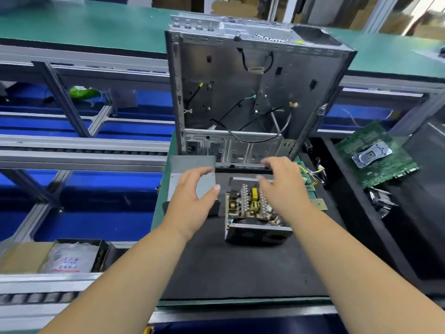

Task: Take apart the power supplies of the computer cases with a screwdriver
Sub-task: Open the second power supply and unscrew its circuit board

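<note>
An opened power supply point(255, 210) sits on a black mat point(240, 266), its circuit board and yellow parts exposed. Just left of the power supply lies its grey metal cover point(190, 169). Behind the power supply stands an open, gutted computer case point(252, 92) with loose black cables. The left hand point(192, 201) hovers over the cover, fingers spread, gripping nothing. The right hand point(284, 186) hovers above the power supply, fingers relaxed and apart, also holding nothing. Far right of the power supply lies a green motherboard point(375, 155).
</note>
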`<action>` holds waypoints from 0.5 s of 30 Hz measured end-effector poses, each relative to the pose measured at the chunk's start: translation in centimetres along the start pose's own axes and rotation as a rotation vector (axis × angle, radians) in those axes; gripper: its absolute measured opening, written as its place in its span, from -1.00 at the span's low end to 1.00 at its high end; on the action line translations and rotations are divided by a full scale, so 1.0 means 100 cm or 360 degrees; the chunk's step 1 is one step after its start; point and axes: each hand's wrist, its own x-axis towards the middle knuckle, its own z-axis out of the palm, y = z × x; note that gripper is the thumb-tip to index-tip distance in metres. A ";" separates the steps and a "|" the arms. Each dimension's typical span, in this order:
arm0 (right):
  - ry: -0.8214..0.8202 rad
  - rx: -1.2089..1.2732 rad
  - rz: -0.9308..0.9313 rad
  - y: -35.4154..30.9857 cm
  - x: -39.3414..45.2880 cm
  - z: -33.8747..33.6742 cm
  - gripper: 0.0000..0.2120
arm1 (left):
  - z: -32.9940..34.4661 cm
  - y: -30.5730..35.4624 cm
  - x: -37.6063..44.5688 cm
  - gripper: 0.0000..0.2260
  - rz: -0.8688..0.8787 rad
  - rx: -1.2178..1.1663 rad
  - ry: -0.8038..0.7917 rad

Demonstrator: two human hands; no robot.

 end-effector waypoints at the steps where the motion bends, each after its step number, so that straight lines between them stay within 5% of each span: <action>1: -0.0011 0.0032 0.0079 0.018 0.000 -0.003 -0.67 | 0.009 0.003 -0.001 -0.68 0.0036 0.0048 -0.0034; 6: -0.0121 0.0038 0.0507 0.098 -0.009 -0.002 -0.81 | 0.055 0.012 -0.006 -0.71 0.0142 0.0227 -0.0259; 15: -0.0635 -0.0047 0.0775 0.165 -0.021 0.023 -0.58 | 0.108 0.029 -0.005 -0.72 0.0033 0.0432 -0.0398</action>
